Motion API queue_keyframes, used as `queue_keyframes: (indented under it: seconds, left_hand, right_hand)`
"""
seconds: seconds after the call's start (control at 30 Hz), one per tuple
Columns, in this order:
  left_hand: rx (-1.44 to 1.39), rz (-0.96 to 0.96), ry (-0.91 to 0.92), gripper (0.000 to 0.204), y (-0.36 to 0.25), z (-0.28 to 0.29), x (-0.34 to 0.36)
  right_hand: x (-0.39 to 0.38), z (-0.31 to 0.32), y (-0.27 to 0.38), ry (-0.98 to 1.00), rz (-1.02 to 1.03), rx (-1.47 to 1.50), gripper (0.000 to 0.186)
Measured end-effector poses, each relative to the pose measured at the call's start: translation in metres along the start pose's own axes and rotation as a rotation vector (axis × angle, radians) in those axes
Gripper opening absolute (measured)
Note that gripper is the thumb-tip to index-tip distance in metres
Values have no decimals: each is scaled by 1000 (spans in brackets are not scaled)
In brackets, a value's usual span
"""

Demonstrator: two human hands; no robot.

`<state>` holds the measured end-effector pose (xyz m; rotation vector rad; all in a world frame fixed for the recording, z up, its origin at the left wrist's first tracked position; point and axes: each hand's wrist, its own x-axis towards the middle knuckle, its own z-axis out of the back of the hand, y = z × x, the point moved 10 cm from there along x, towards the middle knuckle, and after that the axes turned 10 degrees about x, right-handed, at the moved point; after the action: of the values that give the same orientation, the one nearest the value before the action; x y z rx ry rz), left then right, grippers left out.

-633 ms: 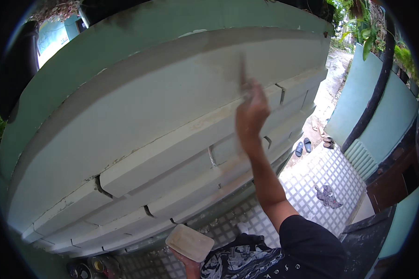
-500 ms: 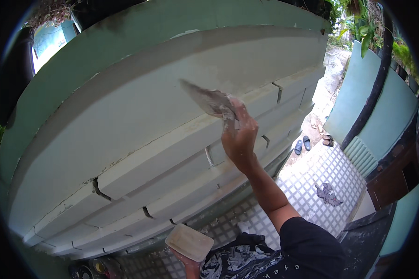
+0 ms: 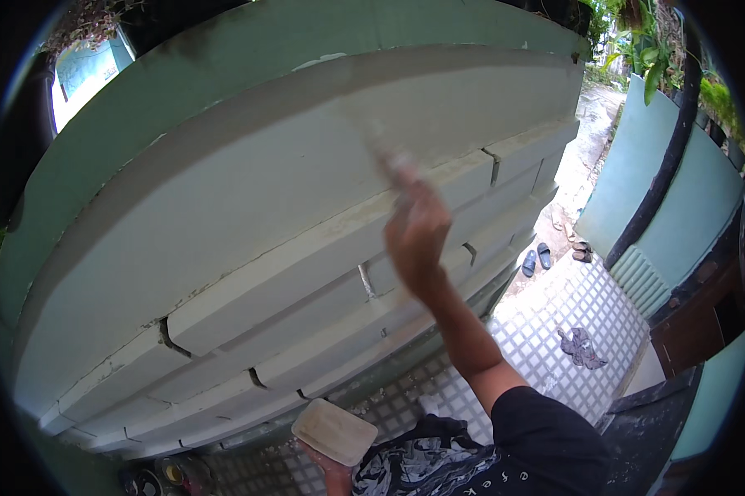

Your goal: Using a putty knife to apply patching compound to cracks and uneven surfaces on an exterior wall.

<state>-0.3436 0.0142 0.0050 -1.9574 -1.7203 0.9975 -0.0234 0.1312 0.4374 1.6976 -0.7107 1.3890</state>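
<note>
My right hand (image 3: 418, 231) is raised in front of the white wall (image 3: 224, 182), its fingers closed round a putty knife (image 3: 381, 149). Motion smears the blade, which points up and to the left along the smooth upper part of the wall; whether it touches the surface I cannot tell. Low in the view, my left hand (image 3: 329, 468) grips a shallow, pale rectangular plastic tub (image 3: 335, 431) from below, near my body. The tub is whitish and smeared; its contents are hard to make out.
Raised blocks with dark gaps (image 3: 174, 339) run along the lower wall, under a green top ledge (image 3: 224, 58). Tiled floor (image 3: 546, 331) lies below right, with a crumpled cloth (image 3: 582, 347) and slippers (image 3: 544, 255). Round containers (image 3: 145, 479) stand at lower left.
The putty knife has swung from lying flat leftward to a steeper, blurred angle as my right wrist turned. My right hand moved slightly left. My left hand and the tub barely moved.
</note>
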Motion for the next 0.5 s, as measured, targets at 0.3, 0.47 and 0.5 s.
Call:
queue_keyframes:
  seconds: [0.3,0.47,0.5]
  left_hand:
    - [-36,16,-23,78,7,-17,10]
    - [-52,45,-23,78,20,-22,13]
    - [-53,52,-17,78,25,-24,13]
  right_hand:
    - [31,66,-88,-233,-340,-119,39]
    - [13,-3,-40,45,-112,-298,51]
    - [0,-9,-10,21,73,-286,48]
